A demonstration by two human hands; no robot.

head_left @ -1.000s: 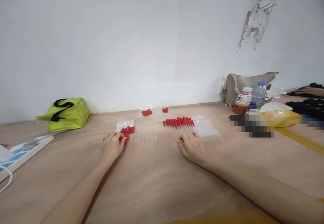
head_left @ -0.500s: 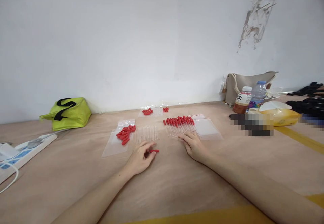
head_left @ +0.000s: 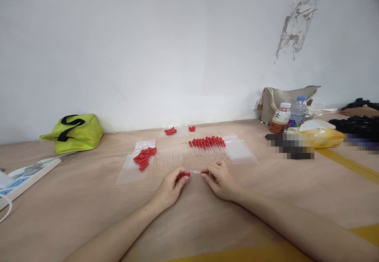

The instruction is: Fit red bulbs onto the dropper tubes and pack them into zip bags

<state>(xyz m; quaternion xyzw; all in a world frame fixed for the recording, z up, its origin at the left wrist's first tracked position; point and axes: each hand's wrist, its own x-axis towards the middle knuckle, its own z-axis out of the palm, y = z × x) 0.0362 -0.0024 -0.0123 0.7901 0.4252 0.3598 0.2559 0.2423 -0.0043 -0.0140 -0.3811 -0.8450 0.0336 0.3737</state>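
Note:
Between finger and thumb of my left hand (head_left: 172,185) is a red rubber dropper bulb (head_left: 185,174). My right hand (head_left: 221,179) pinches a thin clear glass dropper tube (head_left: 195,172), whose end points at the bulb's mouth; whether they touch I cannot tell. Beyond my left hand, loose red bulbs (head_left: 144,157) lie on a clear plastic bag (head_left: 130,171), beside a row of bare glass tubes (head_left: 169,157). Past my right hand lies a row of droppers with red bulbs fitted (head_left: 209,143), next to another clear zip bag (head_left: 241,151).
At the wall lies a clear bag with red bulbs (head_left: 171,131) and tubes. A lime-green bag (head_left: 79,133) and a power strip (head_left: 29,181) are on the left. Bottles (head_left: 280,118), a beige bag (head_left: 266,106) and a yellow tissue pack (head_left: 328,136) stand on the right.
My right hand has come away from the fitted droppers towards me, now with a glass tube. My left hand has moved slightly right with the bulb, and the two hands are closer.

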